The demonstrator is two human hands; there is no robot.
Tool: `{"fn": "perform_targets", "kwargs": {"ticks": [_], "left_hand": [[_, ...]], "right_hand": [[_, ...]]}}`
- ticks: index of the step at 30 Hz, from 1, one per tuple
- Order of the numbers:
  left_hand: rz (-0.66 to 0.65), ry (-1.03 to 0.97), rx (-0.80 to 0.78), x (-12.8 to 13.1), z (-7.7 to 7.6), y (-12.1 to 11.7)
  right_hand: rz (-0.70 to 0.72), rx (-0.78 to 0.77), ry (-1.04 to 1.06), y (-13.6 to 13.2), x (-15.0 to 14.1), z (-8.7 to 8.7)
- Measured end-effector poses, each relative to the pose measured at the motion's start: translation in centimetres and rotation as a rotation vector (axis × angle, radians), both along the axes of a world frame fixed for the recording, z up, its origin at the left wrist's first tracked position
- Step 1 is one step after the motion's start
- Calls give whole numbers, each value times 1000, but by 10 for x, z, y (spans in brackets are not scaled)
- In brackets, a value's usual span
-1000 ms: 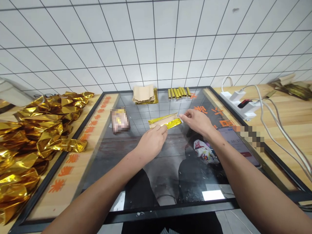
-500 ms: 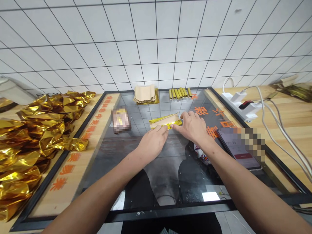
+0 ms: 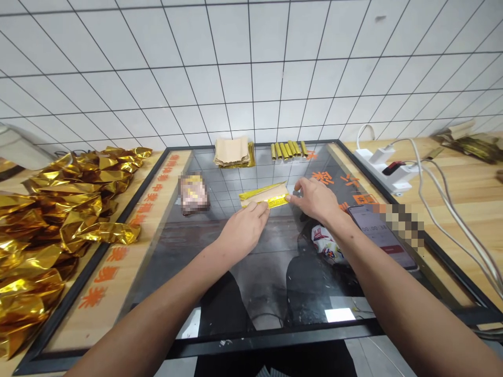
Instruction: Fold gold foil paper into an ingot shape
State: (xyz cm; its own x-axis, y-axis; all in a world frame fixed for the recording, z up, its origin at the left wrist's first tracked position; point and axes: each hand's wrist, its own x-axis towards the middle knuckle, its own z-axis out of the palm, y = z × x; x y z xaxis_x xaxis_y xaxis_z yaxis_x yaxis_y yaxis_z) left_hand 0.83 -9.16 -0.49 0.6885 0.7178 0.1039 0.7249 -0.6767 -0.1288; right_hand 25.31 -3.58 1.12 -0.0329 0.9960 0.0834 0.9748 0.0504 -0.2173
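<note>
A small sheet of gold foil paper [image 3: 261, 196] with a tan inner side lies on the dark glass panel [image 3: 173, 262], its long near and far edges turned up. My left hand [image 3: 244, 230] has its fingers together on the near left edge of the paper, gripping or pressing it; the thumb is hidden. At the right end is my right hand [image 3: 314, 200], thumb beside the paper's corner and curled forefinger apart from it, with nothing visible between them.
Behind the paper are a stack of tan-and-gold sheets [image 3: 231, 152] and several rolled gold tubes [image 3: 290, 151]. Crumpled gold foil [image 3: 98, 183] covers the left side. A blurred packet [image 3: 193, 193] sits left. On the right are a phone [image 3: 377, 235], a power strip [image 3: 381, 170] and cables.
My right hand has drawn slightly right and off the paper's edge, baring a shiny folded gold strip. My left hand stays at the near edge.
</note>
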Motion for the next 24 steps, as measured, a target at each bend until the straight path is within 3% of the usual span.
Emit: {"fn": "perform_targets", "kwargs": {"ticks": [10, 14, 19, 24], "left_hand": [[-10, 7, 3, 1, 4, 0], [-4, -13, 12, 1, 4, 1], [-5, -27, -4, 1, 4, 1], [-7, -24, -7, -1, 3, 1]], "right_hand": [[23, -24, 94, 8, 8, -3], [-33, 13, 93, 0, -5, -1], [-59, 145, -64, -18, -27, -3], [-46, 149, -152, -18, -26, -8]]}}
